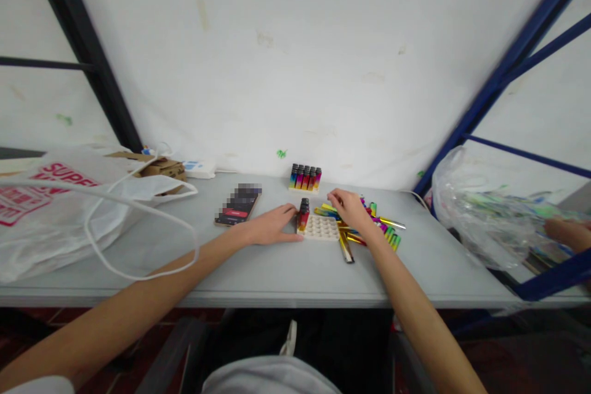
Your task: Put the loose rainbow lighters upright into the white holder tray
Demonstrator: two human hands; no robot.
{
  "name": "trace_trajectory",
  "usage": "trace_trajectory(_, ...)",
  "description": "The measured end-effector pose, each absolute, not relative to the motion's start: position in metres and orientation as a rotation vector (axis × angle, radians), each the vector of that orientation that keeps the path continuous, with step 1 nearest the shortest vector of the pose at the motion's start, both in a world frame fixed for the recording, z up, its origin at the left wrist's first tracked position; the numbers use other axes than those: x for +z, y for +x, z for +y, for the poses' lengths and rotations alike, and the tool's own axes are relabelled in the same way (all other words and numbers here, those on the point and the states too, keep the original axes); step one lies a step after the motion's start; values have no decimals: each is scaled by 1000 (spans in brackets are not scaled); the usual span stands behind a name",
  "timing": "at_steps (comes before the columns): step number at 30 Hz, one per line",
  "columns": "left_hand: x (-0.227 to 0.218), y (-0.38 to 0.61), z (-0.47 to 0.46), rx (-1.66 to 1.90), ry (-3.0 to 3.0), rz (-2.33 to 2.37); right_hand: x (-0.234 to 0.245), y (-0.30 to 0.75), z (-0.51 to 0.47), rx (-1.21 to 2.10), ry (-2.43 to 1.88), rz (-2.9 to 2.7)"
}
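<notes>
One tray (325,229): pale, rows of holes, most of them unfilled, flat on the desk (277,274). Placing everything off this.
Standing lighters (303,215): a few upright at the tray's left end, black tops up. Couldn't give you an exact count.
Left hand (273,226): thumb and fingers spread apart at the tray's left end, thumb by the near corner, fingertips right beside the standing lighters.
Right hand (349,206): just past the tray's far right corner, thumb and fingertips drawn close together; can't tell if anything's pinched in there.
Loose lighters (391,237): shiny messy heap right of the tray, pointing every which way, partly hidden by the right arm.
Full rack (305,178): behind the tray, near the wall, packed with upright lighters.
Phone (237,204): left of the tray, beyond the left hand, screen up.
Bags: shopping bag (55,221) far left of the tray, clear plastic bag (466,215) far right, with another person's hand (570,234) near it.
Topple risk: imo a bump from the left fingertips could knock the standing lighters crooked.
Skid risk: tray looks light, so a sideways push against a slack left hand might slide it.
Heap risk: a forearm brushing the pile could send some rolling.
</notes>
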State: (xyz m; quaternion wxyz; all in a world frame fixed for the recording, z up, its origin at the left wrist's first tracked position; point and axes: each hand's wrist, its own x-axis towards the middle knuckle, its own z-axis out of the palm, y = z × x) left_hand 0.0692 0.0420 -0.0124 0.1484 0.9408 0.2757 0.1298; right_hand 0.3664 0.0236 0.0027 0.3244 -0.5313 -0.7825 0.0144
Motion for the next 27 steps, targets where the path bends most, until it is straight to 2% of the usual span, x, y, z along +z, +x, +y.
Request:
trace_trajectory(8, -13, 69, 41, 389, 2725, 795, -7, 401, 34, 110, -1550, -2205)
trace_trajectory(17, -15, 68, 41, 406, 2730, 795, -10, 396, 36, 300, -1590, -2104)
trace_trajectory(27, -15, 68, 41, 380, 2726, 821, -14, 398, 38, 148, -1534, -2133)
